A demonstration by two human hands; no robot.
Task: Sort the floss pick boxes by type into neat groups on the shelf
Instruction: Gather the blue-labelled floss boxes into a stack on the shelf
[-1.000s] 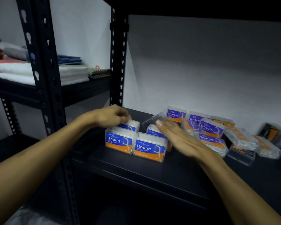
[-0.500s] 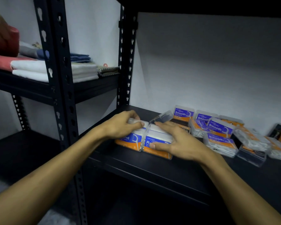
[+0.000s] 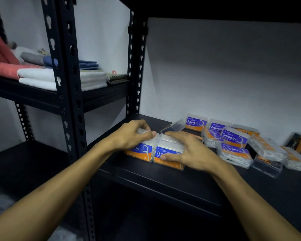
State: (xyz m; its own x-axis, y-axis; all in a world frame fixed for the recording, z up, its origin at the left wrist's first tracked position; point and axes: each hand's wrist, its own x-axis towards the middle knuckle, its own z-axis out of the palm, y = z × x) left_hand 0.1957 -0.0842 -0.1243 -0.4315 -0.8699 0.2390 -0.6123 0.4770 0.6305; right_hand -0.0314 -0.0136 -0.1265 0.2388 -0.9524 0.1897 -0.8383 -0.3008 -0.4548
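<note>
Gripping 2 front boxes at shelf's (image 3: 163,185) left end, both hands down on them. L hand (image 3: 129,136) curled over top of left Round box (image 3: 142,152), fingers bent round its back edge, thumb along the top near the seam w/ its neighbour. R hand (image 3: 189,152) clamped on right Round box (image 3: 167,157): fingers spread over the lid, thumb pressed on the front label. The 2 boxes stand upright, side by side, touching, labels facing out, near front edge of shelf. More white lids show just behind them under the fingers; can't tell how many.

Right of R hand, apart from the pair: loose cluster of Smooth boxes (image 3: 233,138), some upright, some tilted or lying flat, overlapping. Clear box (image 3: 172,126) tilted behind the hands. Dark orange box (image 3: 299,143) at far right, blurred.

Next shelf unit, left: folded towels (image 3: 36,77), white, pink, blue.
</note>
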